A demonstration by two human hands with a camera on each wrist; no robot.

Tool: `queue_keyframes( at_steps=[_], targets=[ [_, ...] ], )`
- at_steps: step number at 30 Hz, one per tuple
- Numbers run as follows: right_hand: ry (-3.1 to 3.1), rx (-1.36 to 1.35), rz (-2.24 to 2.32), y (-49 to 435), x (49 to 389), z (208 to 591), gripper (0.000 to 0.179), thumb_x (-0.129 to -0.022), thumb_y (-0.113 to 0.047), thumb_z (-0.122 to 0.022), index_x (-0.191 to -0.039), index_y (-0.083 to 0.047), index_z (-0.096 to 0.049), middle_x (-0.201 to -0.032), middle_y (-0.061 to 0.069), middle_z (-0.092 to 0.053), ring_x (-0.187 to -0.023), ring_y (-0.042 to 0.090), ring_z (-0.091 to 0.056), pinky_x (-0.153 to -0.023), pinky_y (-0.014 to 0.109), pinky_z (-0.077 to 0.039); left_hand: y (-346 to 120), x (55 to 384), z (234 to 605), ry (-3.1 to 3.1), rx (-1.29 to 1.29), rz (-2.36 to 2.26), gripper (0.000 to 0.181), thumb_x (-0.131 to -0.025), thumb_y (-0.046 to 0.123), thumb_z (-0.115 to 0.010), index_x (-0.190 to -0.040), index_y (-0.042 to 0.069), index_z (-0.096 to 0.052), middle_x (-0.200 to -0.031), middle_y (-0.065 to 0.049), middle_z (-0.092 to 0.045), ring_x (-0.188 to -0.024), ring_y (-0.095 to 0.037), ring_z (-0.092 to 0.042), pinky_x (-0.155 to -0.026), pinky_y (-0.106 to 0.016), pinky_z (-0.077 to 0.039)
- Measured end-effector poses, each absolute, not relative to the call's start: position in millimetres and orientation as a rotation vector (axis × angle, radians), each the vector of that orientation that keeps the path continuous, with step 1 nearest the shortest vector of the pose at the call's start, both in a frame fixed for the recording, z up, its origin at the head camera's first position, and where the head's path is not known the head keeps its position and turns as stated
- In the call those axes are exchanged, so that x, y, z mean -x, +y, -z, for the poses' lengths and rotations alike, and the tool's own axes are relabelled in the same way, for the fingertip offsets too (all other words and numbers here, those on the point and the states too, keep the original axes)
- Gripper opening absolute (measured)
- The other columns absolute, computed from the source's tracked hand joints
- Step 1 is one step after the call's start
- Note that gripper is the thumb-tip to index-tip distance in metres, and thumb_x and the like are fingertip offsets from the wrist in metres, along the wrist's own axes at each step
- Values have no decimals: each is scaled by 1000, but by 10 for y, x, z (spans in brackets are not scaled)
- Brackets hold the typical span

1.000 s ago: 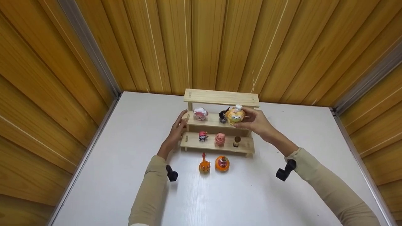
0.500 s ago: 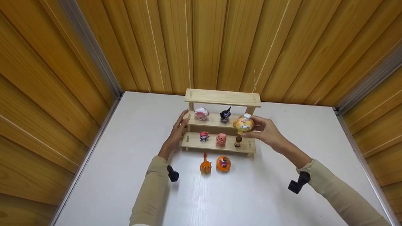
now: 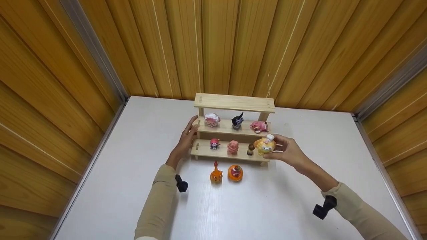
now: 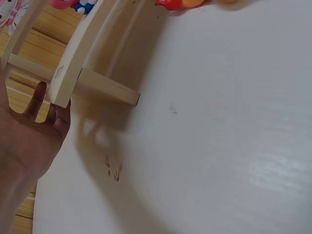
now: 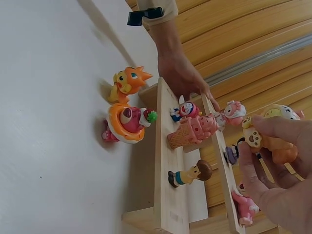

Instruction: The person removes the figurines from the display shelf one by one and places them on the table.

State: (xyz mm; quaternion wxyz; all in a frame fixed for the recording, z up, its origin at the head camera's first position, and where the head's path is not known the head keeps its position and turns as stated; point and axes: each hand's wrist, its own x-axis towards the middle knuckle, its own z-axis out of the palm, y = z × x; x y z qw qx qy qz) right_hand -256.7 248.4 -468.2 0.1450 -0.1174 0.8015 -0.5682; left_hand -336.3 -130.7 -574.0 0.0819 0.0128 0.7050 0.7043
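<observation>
My right hand [image 3: 288, 153] pinches a fluffy yellow-orange figurine [image 3: 266, 145] with a white chef's hat between thumb and fingers. In the head view it overlaps the right end of the lower tier, beside a small brown-haired figurine [image 3: 250, 149]. My left hand [image 3: 185, 141] holds the left end of the three-tier wooden display shelf [image 3: 233, 101]; in the left wrist view some fingers [image 4: 59, 117] pass behind a board's end. A pink figurine [image 3: 259, 126] lies on the middle tier, beside a black-hooded figurine [image 3: 237, 121] and a white-capped pink one [image 3: 211, 120].
On the lower tier are a red-capped figurine [image 3: 215, 144] and a pink ice-cream-cone figurine [image 3: 233, 147]. On the white table [image 3: 233, 210], before the shelf, stand an orange figurine with a flame-tipped tail [image 3: 216, 175] and one in an orange ring [image 3: 235, 173]. Wood-look panels [image 3: 217, 50] rise behind.
My right hand has drawn the chef-hat figurine down and to the right, away from the middle tier. The pink lying figurine has come into sight there. My left hand stays at the shelf.
</observation>
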Motion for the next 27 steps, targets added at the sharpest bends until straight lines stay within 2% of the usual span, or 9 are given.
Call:
queue_keyframes(
  at_steps=[5,14,20,27],
  targets=[
    [2287,330,1604,2534,2465,4787,68,-82,-5,-85,-139,9,-52,-124,10,-65,-103,10,-69,-88,22,-57,-1312,3383,5755,2101,-101,-2116,53,-112,41,-35,-163,35,-22,-169,-11,-22,-149,-39,-37,-119,-57,-35],
    [2271,345,1552,2534,2357,5031,68,-82,-9,-85,-139,9,-52,-133,26,-59,-112,24,-68,-88,23,-58,-1320,3367,5751,2112,-69,-2109,54,-112,43,-36,-163,36,-23,-165,-13,-29,-143,-39,-45,-116,-56,-39],
    [2286,310,1551,2517,2306,5167,66,-82,-11,-86,-137,7,-54,-133,26,-58,-112,26,-68,-86,22,-57,-1309,3367,5736,2143,-75,-2082,54,-111,45,-37,-163,38,-23,-168,-8,-25,-147,-37,-41,-118,-55,-36],
    [2289,307,1531,2520,2259,5322,67,-82,-10,-86,-138,7,-53,-131,25,-59,-115,31,-67,-86,22,-57,-1313,3395,5767,2127,-92,-2124,53,-112,40,-36,-163,33,-24,-170,-10,-21,-149,-38,-37,-119,-55,-34]
  ],
)
